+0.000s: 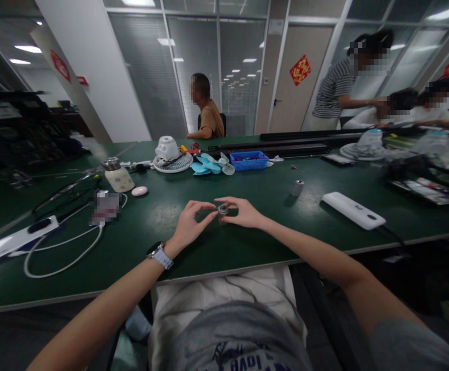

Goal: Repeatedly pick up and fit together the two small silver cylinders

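A small round metal part (223,209) with a ringed top is between my two hands, near the front of the green table (263,242). My right hand (244,212) curls around it, thumb at the near side and forefinger over the far side. From the left, my left hand (191,221) meets it with the tips of thumb and forefinger in a pinch. A watch (159,253) is on my left wrist. To the right stands a separate silver metal cylinder (297,188), apart from both hands.
Behind my hands lie light-blue fan blades (209,165), a white fan body (167,149) and a blue tray (249,162). A bottle (119,175), pink oval case (139,191) and white cable (99,237) are left; a white power strip (353,210) is right. Several people sit or stand beyond.
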### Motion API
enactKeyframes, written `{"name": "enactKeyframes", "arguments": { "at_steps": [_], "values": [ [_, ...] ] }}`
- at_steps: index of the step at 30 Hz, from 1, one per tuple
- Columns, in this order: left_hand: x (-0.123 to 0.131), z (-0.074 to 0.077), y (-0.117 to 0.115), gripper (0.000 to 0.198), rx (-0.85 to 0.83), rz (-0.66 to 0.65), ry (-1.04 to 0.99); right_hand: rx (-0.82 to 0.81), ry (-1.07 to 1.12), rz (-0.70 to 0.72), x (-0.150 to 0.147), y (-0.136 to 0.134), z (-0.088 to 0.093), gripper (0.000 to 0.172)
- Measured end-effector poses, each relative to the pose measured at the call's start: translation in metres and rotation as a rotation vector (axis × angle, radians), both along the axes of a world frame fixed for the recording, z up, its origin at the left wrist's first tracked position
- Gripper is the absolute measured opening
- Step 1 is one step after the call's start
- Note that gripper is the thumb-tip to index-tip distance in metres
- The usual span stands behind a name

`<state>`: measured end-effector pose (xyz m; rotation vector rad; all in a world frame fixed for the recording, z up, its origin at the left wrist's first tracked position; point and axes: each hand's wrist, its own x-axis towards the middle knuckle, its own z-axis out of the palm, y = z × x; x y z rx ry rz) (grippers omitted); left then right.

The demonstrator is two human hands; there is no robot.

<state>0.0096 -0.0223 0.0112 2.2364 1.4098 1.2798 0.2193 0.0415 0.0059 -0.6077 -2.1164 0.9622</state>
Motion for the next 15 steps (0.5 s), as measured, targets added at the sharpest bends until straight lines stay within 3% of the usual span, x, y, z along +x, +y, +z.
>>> {"name": "enactKeyframes", "arguments": {
  "at_steps": [8, 11, 15],
  "values": [
    [0.012, -0.001, 0.005, 0.022, 0.019, -0.059, -0.075, -0.374, 0.106, 0.091, -0.013, -0.002, -0.018, 0.071],
    [0.013, -0.001, 0.006, 0.026, -0.001, -0.025, -0.183, -0.385, 0.105, 0.100, -0.014, -0.002, -0.018, 0.071],
    [0.003, -0.006, 0.007, 0.034, -0.014, 0.088, -0.301, -0.278, 0.056, 0.059, -0.011, -0.005, -0.015, 0.078]
  ]
}}
